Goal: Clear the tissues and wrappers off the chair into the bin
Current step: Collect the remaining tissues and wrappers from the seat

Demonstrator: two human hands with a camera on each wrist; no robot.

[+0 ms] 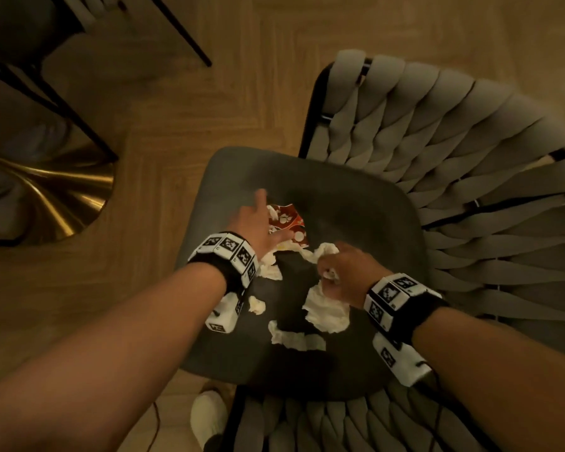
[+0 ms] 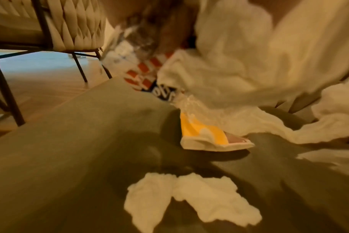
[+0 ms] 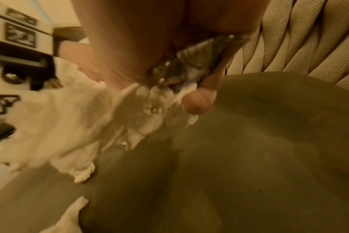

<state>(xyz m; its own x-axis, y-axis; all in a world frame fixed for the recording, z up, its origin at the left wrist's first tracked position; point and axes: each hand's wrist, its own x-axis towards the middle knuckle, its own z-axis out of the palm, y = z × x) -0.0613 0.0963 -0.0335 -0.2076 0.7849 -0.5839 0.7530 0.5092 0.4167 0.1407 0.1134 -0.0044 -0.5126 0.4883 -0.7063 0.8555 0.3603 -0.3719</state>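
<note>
The chair's dark grey seat (image 1: 356, 207) is strewn with white tissues and wrappers. My left hand (image 1: 258, 223) is over its middle, index finger stretched out, the other fingers gripping a red patterned wrapper (image 1: 287, 220). In the left wrist view, a checked wrapper (image 2: 145, 67), a yellow one (image 2: 201, 134) and a tissue (image 2: 239, 63) hang from that hand. My right hand (image 1: 340, 272) grips a crumpled tissue (image 1: 323, 251) together with a silvery wrapper (image 3: 199, 63). Loose tissues (image 1: 327, 311) lie near the seat's front. The bin is out of view.
The chair's woven backrest (image 1: 454, 141) curves round the right and near sides. A gold table base (image 1: 46, 190) and dark furniture legs stand at the left on the wooden floor. A white shoe (image 1: 207, 415) shows below the seat's edge.
</note>
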